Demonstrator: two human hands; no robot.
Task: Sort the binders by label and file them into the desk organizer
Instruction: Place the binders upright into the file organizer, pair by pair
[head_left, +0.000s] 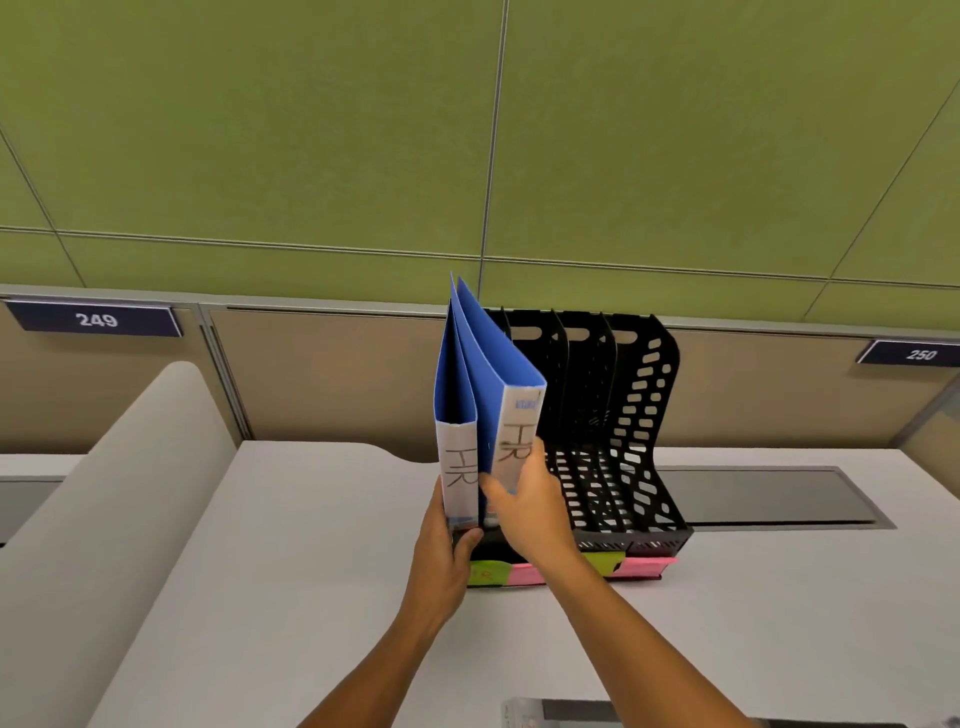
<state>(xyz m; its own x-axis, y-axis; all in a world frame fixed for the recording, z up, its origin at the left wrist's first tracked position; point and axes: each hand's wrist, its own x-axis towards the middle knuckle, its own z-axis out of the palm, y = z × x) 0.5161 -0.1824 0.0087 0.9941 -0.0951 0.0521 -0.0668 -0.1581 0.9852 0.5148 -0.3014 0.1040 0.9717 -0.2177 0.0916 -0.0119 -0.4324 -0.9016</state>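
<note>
A number plate reading 249 (97, 319) is sitting on the partition at far left. On the white desk (291, 597), the left hand (447, 551) is curling around the lower spine of the first blue binder (458, 441) (spine marked "HR"), standing upright at the left end of the black desk organizer (618, 415). Just beside it, the right hand (535, 506) is pinching the second blue binder (514, 410), also marked "HR", tilting rightward against the first. Green and pink sticky labels (644, 566) are lining the organizer's front edge. A plate reading 250 (920, 354) is sitting far right.
</note>
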